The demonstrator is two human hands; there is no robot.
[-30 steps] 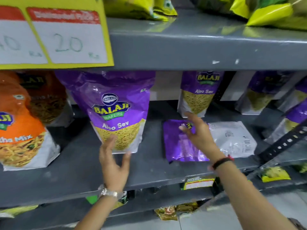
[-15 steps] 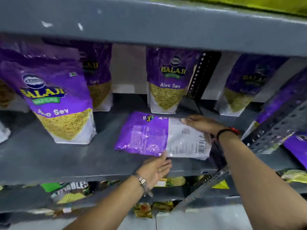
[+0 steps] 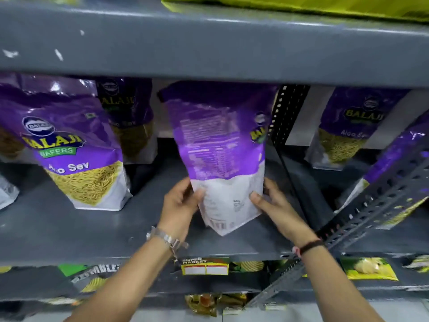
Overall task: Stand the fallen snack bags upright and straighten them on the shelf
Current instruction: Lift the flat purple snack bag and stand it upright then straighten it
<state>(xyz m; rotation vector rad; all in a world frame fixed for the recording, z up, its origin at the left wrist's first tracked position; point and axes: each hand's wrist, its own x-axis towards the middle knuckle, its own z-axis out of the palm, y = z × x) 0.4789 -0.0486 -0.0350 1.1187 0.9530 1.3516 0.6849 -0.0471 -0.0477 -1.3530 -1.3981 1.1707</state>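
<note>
A purple and white Aloo Sev bag (image 3: 219,147) stands nearly upright in the middle of the grey shelf (image 3: 69,231), its printed back facing me and its top leaning slightly left. My left hand (image 3: 180,205) grips its lower left side. My right hand (image 3: 272,202) grips its lower right side. Another bag stands right behind it, mostly hidden. An upright Aloo Sev bag (image 3: 74,149) faces me on the left, with one more (image 3: 130,122) behind that.
A black perforated upright (image 3: 283,112) rises just right of the held bag. A grey slotted brace (image 3: 371,212) slants across the right. More purple bags (image 3: 346,131) stand beyond it. The upper shelf edge (image 3: 209,49) hangs low overhead. A price tag (image 3: 205,266) sits below.
The bag that lay flat on the shelf has been lifted onto its base by both hands. My view has moved closer and to the right.
</note>
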